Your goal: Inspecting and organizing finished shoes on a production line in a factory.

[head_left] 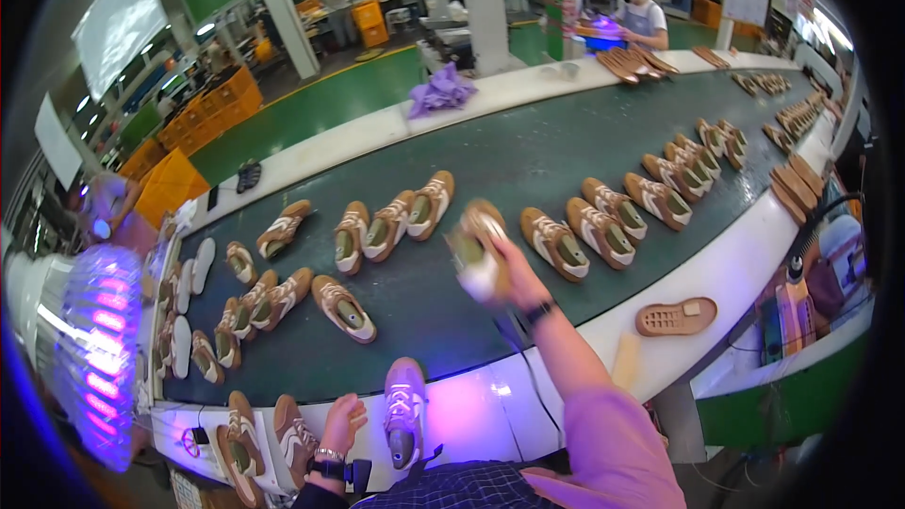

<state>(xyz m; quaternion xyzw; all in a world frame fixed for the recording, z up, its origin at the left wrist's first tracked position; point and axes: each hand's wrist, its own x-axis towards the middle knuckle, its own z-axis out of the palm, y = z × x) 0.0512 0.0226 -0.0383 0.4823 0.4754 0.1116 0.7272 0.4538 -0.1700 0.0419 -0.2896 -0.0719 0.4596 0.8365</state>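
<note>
The dark green belt [547, 155] carries several loose rows of tan and white shoes, and above its middle the person's right hand [512, 273] holds a shoe [483, 250] with its grip closed round the side; that shoe is blurred, so its finer details cannot be told. The left hand [343, 426] hangs just off the belt's near edge, its grip loosely open, fingers a little curled. To its right, a single shoe [405, 410] in purple light lies on the white bench [740, 273] that borders the belt; to its left, also at the belt's near edge, a brown shoe [295, 434] is just beside it.

On the belt, left of the raised shoe, three shoes [386, 226] stand close together; right of it, a longer row [603, 231] runs toward the belt's far right. A brown sole [677, 317] lies on the bench by the belt's near right side. Along the belt's far edge are a purple cloth [441, 91] and more brown soles [633, 64], with a co-worker [647, 24] beyond
</note>
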